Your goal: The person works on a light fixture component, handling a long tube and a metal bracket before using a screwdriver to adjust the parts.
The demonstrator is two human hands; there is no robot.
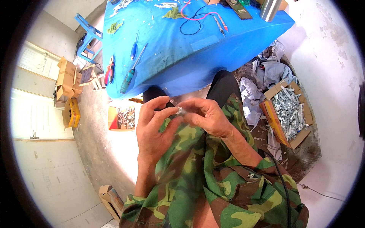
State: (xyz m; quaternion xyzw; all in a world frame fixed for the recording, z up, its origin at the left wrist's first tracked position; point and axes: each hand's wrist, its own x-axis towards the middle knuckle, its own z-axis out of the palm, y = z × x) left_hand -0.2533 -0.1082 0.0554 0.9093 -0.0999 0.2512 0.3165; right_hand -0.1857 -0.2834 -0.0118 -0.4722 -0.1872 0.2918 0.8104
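Observation:
Above my lap, my left hand [155,123] and my right hand [207,117] meet at the fingertips. Between them is a small whitish piece [180,110], pinched by both hands. Its kind is too small to make out, and the fingers cover part of it. Beyond my hands, on the near left of the blue-covered table [163,60], lie red-handled pliers [110,70], a screwdriver with a teal handle [128,80] and a smaller blue screwdriver [134,49].
Black and pink test leads [197,18], a dark flat device [239,8] and a metal flask [269,9] sit farther back. An open box of silvery strips [289,114] stands right; a box of small brownish parts [126,117] stands left. A blue chair [89,36] is beyond.

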